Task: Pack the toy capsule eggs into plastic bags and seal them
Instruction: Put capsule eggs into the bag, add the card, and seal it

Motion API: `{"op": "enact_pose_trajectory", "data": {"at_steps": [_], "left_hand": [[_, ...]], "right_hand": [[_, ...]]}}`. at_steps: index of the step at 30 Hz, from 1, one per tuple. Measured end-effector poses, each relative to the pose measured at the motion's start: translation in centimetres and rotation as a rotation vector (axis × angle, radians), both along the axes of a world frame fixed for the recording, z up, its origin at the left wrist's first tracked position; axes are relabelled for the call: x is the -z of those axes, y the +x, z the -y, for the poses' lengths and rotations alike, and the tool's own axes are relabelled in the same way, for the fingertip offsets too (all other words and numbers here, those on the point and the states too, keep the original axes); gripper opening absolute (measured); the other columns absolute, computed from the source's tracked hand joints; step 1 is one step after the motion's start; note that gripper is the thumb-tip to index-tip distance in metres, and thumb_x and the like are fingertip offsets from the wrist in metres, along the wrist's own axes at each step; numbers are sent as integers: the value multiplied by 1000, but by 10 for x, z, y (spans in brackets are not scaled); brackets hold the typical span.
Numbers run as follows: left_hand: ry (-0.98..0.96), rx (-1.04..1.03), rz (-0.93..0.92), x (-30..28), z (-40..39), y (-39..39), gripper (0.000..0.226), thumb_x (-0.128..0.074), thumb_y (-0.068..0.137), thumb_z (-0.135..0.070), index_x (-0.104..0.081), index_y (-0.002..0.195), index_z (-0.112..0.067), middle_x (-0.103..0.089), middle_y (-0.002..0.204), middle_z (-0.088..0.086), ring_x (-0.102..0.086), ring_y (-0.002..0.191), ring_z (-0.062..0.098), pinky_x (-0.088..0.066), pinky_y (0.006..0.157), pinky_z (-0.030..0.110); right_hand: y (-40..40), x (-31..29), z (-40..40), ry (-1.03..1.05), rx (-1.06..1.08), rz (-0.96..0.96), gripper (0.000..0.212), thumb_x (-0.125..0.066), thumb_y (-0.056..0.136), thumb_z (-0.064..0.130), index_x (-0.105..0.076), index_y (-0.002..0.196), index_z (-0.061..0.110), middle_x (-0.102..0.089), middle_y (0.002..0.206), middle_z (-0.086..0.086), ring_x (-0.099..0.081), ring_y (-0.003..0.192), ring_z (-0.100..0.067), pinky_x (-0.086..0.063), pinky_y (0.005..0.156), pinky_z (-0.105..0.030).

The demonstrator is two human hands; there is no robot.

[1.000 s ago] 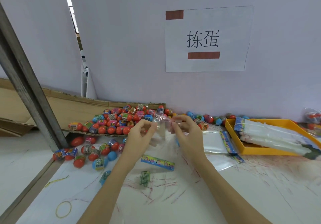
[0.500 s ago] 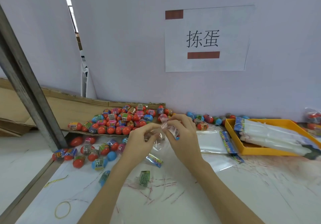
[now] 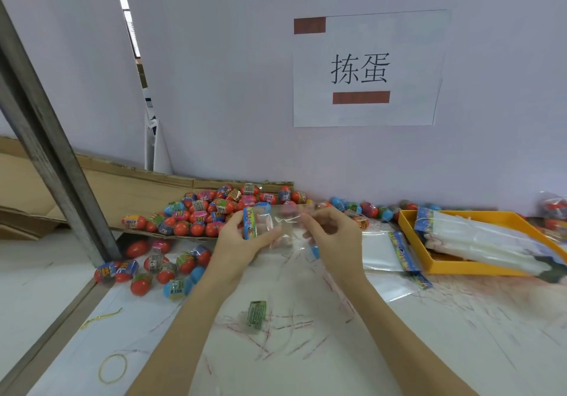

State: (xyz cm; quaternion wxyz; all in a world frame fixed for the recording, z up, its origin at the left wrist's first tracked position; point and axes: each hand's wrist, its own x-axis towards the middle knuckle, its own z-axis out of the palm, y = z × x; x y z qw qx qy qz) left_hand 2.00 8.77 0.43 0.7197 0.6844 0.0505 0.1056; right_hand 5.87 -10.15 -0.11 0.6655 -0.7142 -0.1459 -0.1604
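Your left hand (image 3: 242,239) and right hand (image 3: 334,236) pinch a clear bag (image 3: 276,226); egg pile (image 3: 214,211) at eleven o'clock, yellow tray (image 3: 460,268) at three, on the worktop (image 3: 337,349).

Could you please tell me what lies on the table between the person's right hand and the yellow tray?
In the head view, flat clear plastic bags with colourful header strips lie between the right hand and the yellow tray.

Two bare forearms reach in from the lower edge of the view, slim and uncovered along their whole visible length, with no sleeve or cuff showing below the hands. The left hand (image 3: 242,243) and the right hand (image 3: 333,236) wear no gloves, and the wrists behind them carry no watch, band or ring.
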Motion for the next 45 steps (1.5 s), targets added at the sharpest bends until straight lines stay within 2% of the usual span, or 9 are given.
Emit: {"op": "enact_pose_trajectory", "data": {"at_steps": [9,13,21,27,30,33,37,41,45], "left_hand": [[135,-16,86,0,0,-2,14,-90,80,-26,-81,90,-31,-79,84,-4,-72,72,5,-56,64,18],[127,19,63,-2,2,-4,11,-88,83,-28,-80,89,-23,-74,72,2,-64,59,8,-50,54,17],[123,74,60,-8,-5,-4,24,-79,91,-11,-78,114,-8,-81,92,10,-75,76,19,-59,67,23],[375,-9,121,-2,-5,-1,26,-77,94,-18,-76,120,-22,-82,92,-1,-75,78,15,-58,73,39],[829,-159,319,2,-2,-2,77,-83,88,-34,-47,155,-25,-64,133,-14,-56,121,2,-48,102,23],[1157,-171,545,0,-2,-3,89,-85,83,-43,-42,159,-27,-43,158,-6,-34,146,12,-24,122,31],[1262,-97,686,4,1,-3,55,-88,80,-12,-70,132,-13,-73,119,2,-68,108,27,-45,99,37],[1159,-146,559,1,-11,-4,17,-79,88,-1,-76,102,-10,-75,89,0,-65,74,23,-58,68,47],[886,-252,423,-3,-19,-4,9,-85,87,-21,-76,87,-19,-64,67,-16,-58,64,0,-50,64,15]], "right_hand": [[0,-8,4,371,-647,-602,29,-75,93,21,-78,115,4,-74,122,-17,-72,113,-26,-59,89,-24],[0,-8,4,421,-621,-636,25,-72,93,17,-79,113,4,-75,120,-16,-74,101,-19,-59,81,-22],[4,-13,13,540,-765,-599,34,-58,103,19,-71,127,-1,-66,136,-22,-63,129,-33,-55,102,-35],[5,-12,15,466,-723,-500,37,-61,103,18,-65,137,5,-67,137,-15,-62,131,-30,-53,106,-36],[2,-8,10,82,-510,-263,27,-64,102,22,-74,127,16,-73,128,3,-63,127,-10,-49,112,-35],[-3,-4,-3,-231,-344,49,23,-65,101,15,-79,118,23,-75,117,19,-63,120,4,-50,107,-25],[-10,2,-17,-395,-295,342,17,-65,101,14,-80,106,14,-79,98,8,-72,93,-8,-58,85,-35],[-11,-5,-12,-408,-226,433,18,-64,103,17,-81,111,21,-78,101,18,-72,90,0,-58,79,-26],[1,-7,7,-267,30,337,27,-52,107,28,-77,110,19,-76,89,14,-69,69,-11,-58,61,-38]]}}
